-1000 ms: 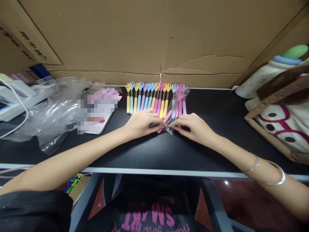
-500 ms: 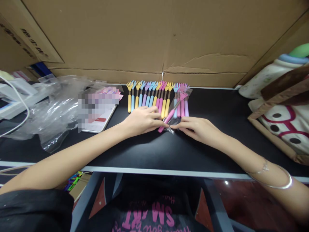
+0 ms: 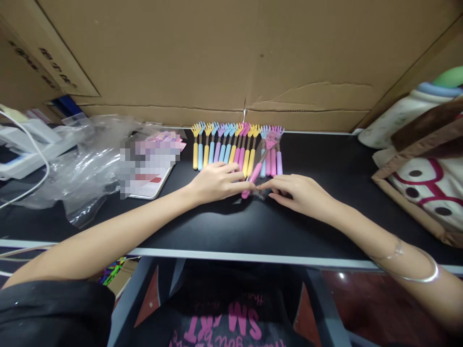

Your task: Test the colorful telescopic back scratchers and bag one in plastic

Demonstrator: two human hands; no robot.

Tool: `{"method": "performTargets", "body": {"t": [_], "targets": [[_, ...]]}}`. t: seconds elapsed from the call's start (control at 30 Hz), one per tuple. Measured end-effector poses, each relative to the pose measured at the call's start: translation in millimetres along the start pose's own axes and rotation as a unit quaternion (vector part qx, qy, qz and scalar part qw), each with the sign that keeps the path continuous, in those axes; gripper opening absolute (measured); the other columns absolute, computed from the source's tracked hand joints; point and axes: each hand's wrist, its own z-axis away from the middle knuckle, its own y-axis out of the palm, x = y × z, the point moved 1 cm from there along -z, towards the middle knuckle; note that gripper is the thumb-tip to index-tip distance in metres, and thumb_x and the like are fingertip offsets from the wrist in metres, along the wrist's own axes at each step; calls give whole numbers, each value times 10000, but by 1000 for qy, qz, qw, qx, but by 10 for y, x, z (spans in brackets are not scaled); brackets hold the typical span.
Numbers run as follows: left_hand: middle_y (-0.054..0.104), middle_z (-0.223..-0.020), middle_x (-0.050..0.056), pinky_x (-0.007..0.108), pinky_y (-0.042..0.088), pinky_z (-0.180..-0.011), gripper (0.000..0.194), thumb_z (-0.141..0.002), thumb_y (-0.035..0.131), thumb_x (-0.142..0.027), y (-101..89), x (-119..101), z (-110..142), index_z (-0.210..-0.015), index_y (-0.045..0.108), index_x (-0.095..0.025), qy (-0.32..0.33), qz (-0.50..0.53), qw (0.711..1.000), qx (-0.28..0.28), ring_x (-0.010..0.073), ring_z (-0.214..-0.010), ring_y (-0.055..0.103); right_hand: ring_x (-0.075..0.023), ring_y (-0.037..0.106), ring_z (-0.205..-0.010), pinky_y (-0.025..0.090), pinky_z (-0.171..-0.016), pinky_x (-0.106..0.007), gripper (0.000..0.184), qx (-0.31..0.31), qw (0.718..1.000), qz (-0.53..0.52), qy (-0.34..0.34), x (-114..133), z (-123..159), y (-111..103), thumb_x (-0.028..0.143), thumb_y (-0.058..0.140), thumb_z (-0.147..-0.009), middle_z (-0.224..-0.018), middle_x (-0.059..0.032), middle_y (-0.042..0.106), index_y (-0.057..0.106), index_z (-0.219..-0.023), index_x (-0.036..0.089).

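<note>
A pink back scratcher (image 3: 256, 173) with a small claw-shaped head lies slantwise, its handle end toward me. My left hand (image 3: 220, 183) has its fingers closed around the lower handle; its thumb is hidden. A clear plastic bag (image 3: 261, 194) shows around the handle end. My right hand (image 3: 294, 190) pinches the bag's edge there, its fingertips close to the left ones. Just beyond lies a row of back scratchers (image 3: 227, 144) in yellow, blue, purple and pink, heads pointing away. Part of the row is behind my left hand.
On the left, crumpled clear plastic bags (image 3: 90, 164) lie beside a phone (image 3: 146, 188) and a white power strip (image 3: 36, 149). A tall bottle (image 3: 394, 113) and a brown-trimmed bag (image 3: 415, 178) stand at the right. A cardboard wall (image 3: 231, 58) closes off the back of the black table (image 3: 224, 229).
The pink back scratcher has turned more upright, and its head has shifted slightly left. My right fingertips have drawn slightly apart from the left ones.
</note>
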Motion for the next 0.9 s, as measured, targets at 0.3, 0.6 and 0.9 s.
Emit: {"method": "performTargets", "body": {"t": [0.3, 0.6, 0.9], "targets": [[698, -762, -40, 226, 335, -553, 203, -952, 494, -223, -56, -4, -31, -1021, 677, -278, -37, 7, 997, -64, 78, -770, 602, -158, 662, -968, 491, -873, -290, 263, -4, 955, -290, 69, 78, -18, -54, 315, 535, -904, -1037, -33, 709, 578, -1142, 213], [724, -827, -38, 233, 393, -618, 273, -956, 457, -230, -54, 55, 1, -1016, 697, -343, -60, -12, 995, -75, 112, -872, 626, -199, 642, -1006, 509, -909, -380, 297, -34, 887, -446, 111, 146, -80, -85, 376, 610, -855, -1133, -77, 667, 614, -1101, 209], [713, -854, -14, 285, 431, -773, 254, -932, 532, -221, -55, 132, 58, -1053, 688, -380, -118, 80, 985, -99, 167, -975, 626, -170, 679, -843, 553, -812, -406, 383, -92, 747, -619, 226, 357, -306, -6, 399, 695, -783, -955, -10, 667, 495, -1071, 244]]}}
